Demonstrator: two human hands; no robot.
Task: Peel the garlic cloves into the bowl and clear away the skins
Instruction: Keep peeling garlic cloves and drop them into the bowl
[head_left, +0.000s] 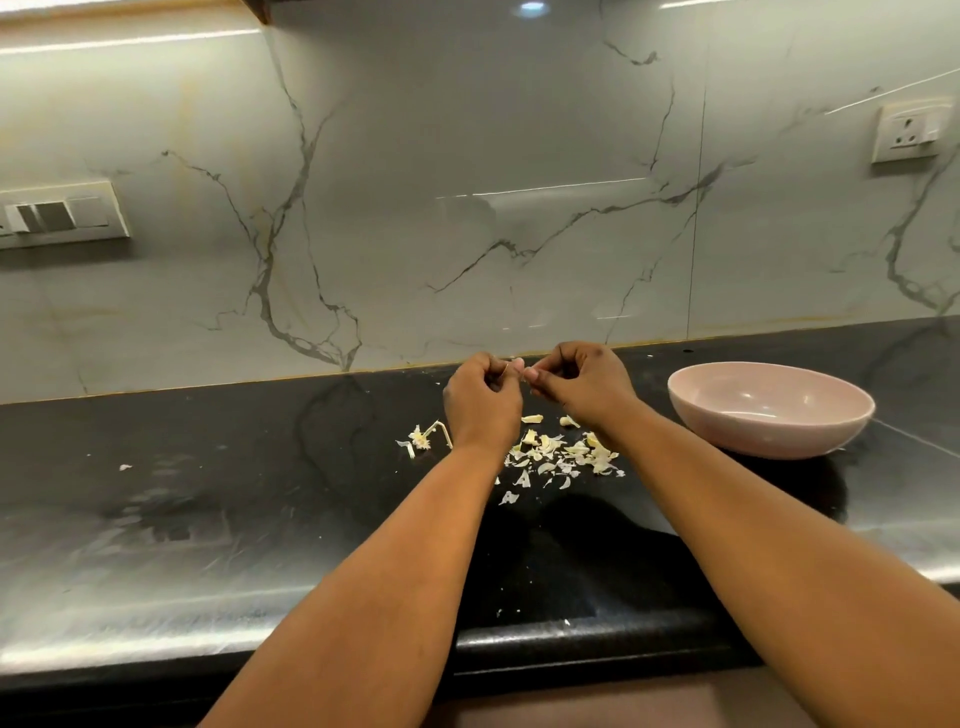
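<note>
My left hand and my right hand meet above the black counter, fingers curled, pinching a small garlic clove between their fingertips; most of the clove is hidden. Below and between my wrists lies a scatter of pale garlic skins on the counter. A garlic stem with root end lies just left of my left wrist. The pink bowl stands to the right of my right hand; its visible inside looks bare.
The black counter runs wide to the left, with one stray skin fleck on it. A marble backsplash rises behind, with a switch plate at left and a socket at right. The counter's front edge is near me.
</note>
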